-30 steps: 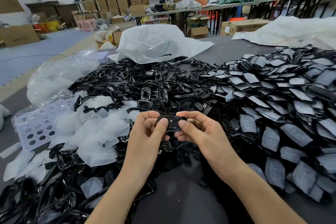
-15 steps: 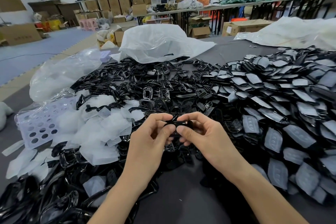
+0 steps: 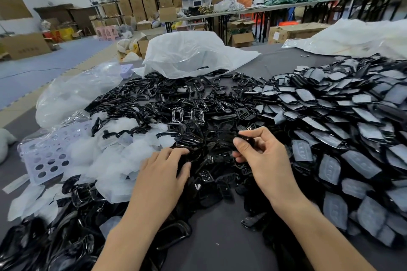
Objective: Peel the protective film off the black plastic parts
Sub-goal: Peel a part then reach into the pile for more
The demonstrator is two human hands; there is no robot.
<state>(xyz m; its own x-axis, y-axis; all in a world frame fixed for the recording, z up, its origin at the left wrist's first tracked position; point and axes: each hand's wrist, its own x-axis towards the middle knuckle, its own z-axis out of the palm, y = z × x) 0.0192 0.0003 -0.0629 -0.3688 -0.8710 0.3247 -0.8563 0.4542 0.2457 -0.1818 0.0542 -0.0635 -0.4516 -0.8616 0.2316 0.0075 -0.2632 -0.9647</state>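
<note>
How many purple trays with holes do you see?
2. One tray lies at the left, beside the film scraps. A second tray peeks out farther back, by the white bag. More may be hidden.

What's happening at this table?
A person is stripping film from black plastic parts. The right hand pinches one small black part above the heap. The left hand rests flat, fingers straight, on the bare parts. To the right lie piled film-covered parts, to the left loose film scraps.
</note>
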